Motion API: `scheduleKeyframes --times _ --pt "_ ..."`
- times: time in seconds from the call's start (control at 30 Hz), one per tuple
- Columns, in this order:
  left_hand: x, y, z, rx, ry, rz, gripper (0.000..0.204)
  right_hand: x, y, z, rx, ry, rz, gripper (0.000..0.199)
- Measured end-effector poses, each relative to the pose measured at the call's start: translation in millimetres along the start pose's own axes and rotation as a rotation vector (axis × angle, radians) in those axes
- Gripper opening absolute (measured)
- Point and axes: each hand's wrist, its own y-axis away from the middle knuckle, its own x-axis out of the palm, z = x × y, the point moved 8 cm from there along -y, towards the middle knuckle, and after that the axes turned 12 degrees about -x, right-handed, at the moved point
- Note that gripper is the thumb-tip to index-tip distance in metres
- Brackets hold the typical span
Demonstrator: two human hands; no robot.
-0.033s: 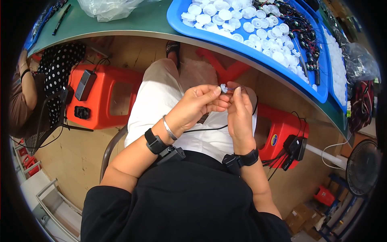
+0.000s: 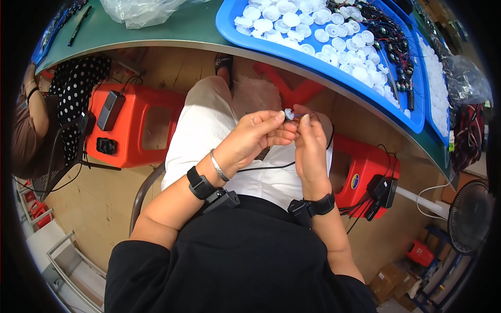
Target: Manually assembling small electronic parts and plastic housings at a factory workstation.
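Observation:
My left hand (image 2: 263, 129) pinches a small translucent white plastic cap (image 2: 289, 114) between thumb and index finger, above my lap. Thin dark wires (image 2: 298, 115) run from the cap toward my right hand (image 2: 312, 148), whose thumb and fingertips are closed on them. The two hands nearly meet, and what lies behind the fingers is hidden. Beyond them on the table, a blue tray (image 2: 229, 31) holds many similar white caps (image 2: 334, 49). Along the tray's right side lies a tangle of dark wired parts (image 2: 399, 57).
The green table (image 2: 172, 28) curves ahead, bearing a clear plastic bag (image 2: 143, 11) and a black pen (image 2: 80, 26). Red stools (image 2: 130, 148) with black devices stand on both sides. A person's arm (image 2: 36, 112) shows at far left. At right is a black fan (image 2: 471, 216).
My right fingertips have shifted very slightly down and toward my left hand, and a bit more wire shows above them. The cap stays in my left hand.

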Motion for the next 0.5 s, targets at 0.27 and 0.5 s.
scheduleKeyframes --times 0.27,0.5 --pt "3 -2 19 -0.187 0.237 0.054 0.038 21 4 29 -0.421 0.864 0.277 0.046" --pt "1 -6 28 -0.224 0.263 0.102 0.033 30 8 39 -0.813 1.239 0.388 0.025"
